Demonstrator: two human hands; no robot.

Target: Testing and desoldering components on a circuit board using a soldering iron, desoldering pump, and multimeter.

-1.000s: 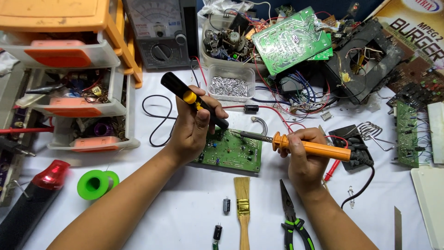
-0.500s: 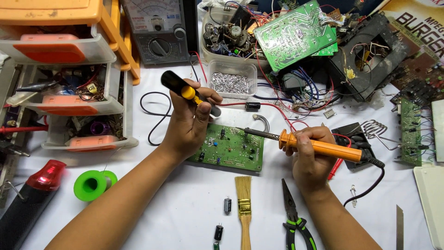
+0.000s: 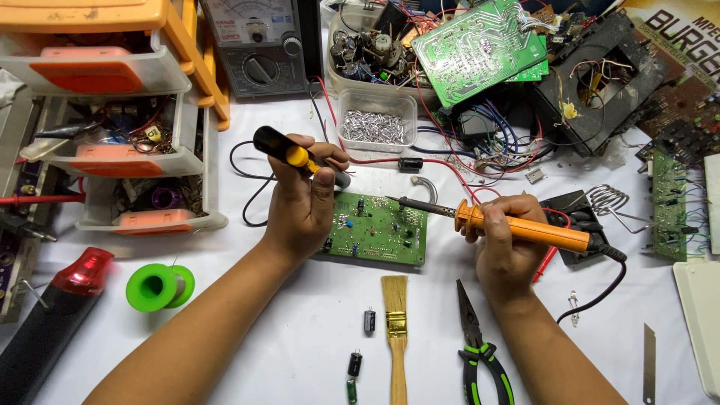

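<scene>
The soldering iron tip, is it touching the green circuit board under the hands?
Cannot tell. In the head view the soldering iron in the right hand has its tip over the green circuit board's top edge, but the overhead angle hides any contact or gap.

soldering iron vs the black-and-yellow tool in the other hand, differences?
The soldering iron, in the right hand, is orange, corded and lies nearly level. The black-and-yellow tool, in the left hand, is cordless and slants down. Both point at the green circuit board.

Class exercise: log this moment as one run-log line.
left hand: grips black-yellow desoldering pump | right hand: grips orange-handled soldering iron | between: green circuit board
</scene>
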